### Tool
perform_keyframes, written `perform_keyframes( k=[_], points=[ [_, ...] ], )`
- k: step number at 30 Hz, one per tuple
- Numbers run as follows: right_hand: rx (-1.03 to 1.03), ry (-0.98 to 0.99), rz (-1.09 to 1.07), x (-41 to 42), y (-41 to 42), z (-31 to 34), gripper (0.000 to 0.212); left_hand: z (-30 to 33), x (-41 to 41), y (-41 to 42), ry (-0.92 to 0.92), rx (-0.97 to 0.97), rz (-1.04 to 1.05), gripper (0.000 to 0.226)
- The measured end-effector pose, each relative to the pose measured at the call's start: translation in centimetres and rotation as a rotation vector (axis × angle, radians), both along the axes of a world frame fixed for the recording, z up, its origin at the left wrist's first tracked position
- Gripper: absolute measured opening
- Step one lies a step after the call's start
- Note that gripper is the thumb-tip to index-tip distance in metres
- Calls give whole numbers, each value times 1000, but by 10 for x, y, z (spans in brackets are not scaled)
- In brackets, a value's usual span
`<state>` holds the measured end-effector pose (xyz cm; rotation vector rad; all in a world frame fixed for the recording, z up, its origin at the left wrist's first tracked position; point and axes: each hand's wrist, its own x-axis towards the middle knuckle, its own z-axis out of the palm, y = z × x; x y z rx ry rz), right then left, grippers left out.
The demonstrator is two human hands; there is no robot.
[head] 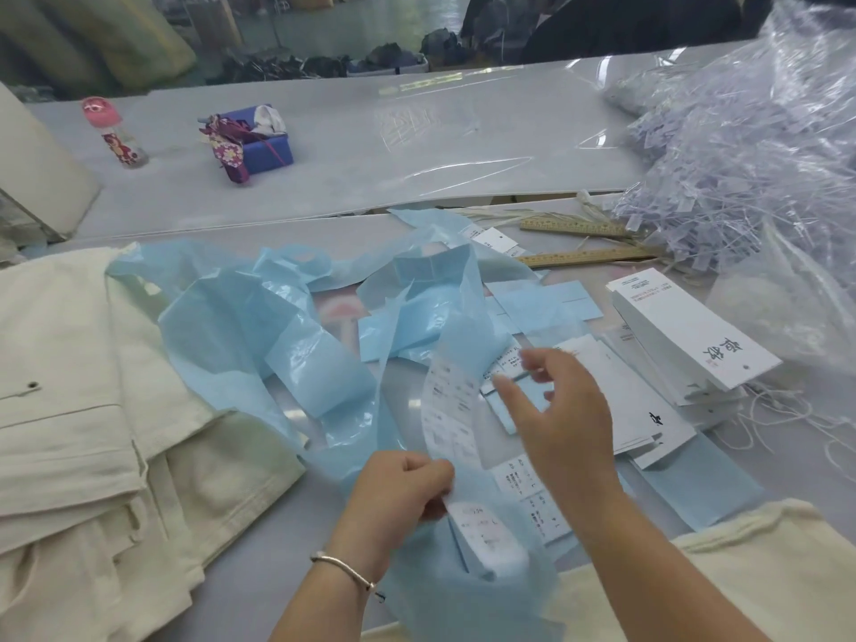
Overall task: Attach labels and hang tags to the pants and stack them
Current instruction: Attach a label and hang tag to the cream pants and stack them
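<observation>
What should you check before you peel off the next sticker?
1. Left hand grips the label strip: ok.
2. Right hand free to peel, fingers relaxed: ok.
3. Printed labels left on the strip: ok.
4. Hang tags stacked at right: ok.
5. Pants lying at left: ok.
6. Which label matches which pants: cannot tell, print too small.

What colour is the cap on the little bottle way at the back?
Pink. The bottle's cap shows in the head view, far left on the table.
</observation>
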<state>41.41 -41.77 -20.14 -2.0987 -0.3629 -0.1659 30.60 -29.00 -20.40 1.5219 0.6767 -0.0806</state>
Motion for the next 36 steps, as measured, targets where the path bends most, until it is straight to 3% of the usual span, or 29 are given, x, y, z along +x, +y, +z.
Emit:
perform_keyframes(
  k=[4,7,9,11,13,15,18,23,25,27,29,31,34,36],
  points=[
    [156,709,11,42,23,-6,83,3,-12,-4,-144,167,-304,31],
    [260,863,44,48,34,-8,91,-3,-18,-1,-170,170,-350,32],
    [206,754,23,44,37,-10,91,-5,-19,2,-173,108,-261,30],
    [21,436,-23,30,32,-11,86,-10,-20,6,-168,76,-104,27],
    [14,80,57,1,23,-5,63,-12,-20,10,-166,41,70,18],
    [22,22,295,-30,13,2,39,-13,-19,14,-162,-98,195,25],
    [-241,14,550,-60,6,0,33,-15,-19,15,-151,-283,258,40],
    [-247,-132,427,-64,-3,-8,25,-12,-12,3,-99,-307,208,28],
    [-202,-165,330,-58,-9,-12,18,-10,1,3,-114,-86,158,19],
    [-158,-205,192,-50,-18,-16,15,-9,26,7,-182,408,94,9],
    [-131,-253,67,-42,-25,-18,13,-9,60,14,-295,742,58,16],
    [-104,-278,10,-38,-30,-18,12,-16,101,24,-300,900,-28,41],
    [-94,-354,-52,-35,-35,-19,12,-36,149,55,46,1084,-247,98],
    [-71,-373,-95,-29,-42,-18,10,-48,164,76,199,1064,-330,113]
  ],
)
